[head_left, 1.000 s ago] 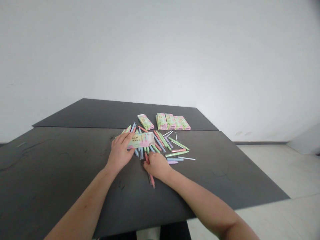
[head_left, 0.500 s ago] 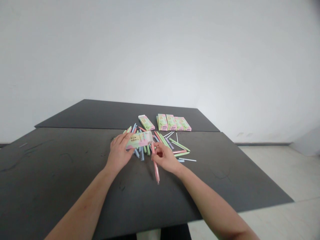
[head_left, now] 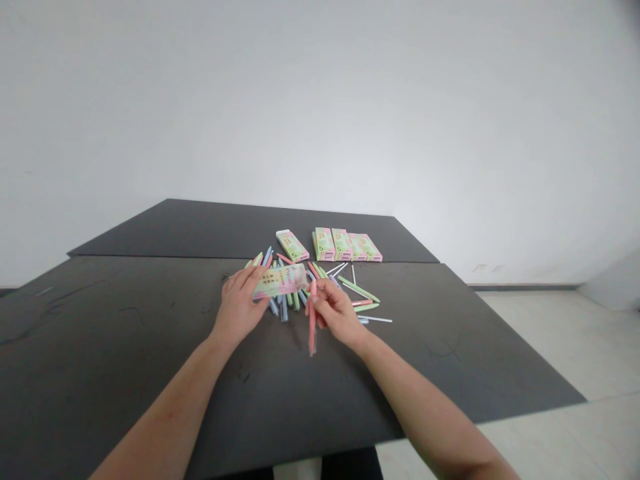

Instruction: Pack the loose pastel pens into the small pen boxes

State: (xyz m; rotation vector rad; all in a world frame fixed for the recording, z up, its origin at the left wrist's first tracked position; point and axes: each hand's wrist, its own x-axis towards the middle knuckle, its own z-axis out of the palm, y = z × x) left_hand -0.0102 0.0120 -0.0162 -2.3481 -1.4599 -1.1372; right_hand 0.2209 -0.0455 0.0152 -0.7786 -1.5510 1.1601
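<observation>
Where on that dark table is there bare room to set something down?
The dark table shows two wide free patches: from the left hand to the left edge, and from the loose pens to the right edge. Crowded: the middle, where the left hand holds a box and the right hand a pink pen, plus the row of boxes behind.

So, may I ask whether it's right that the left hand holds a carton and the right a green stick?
Not quite: the head view shows the right hand holding a pink stick, not green; the left hand does hold a carton.
</observation>
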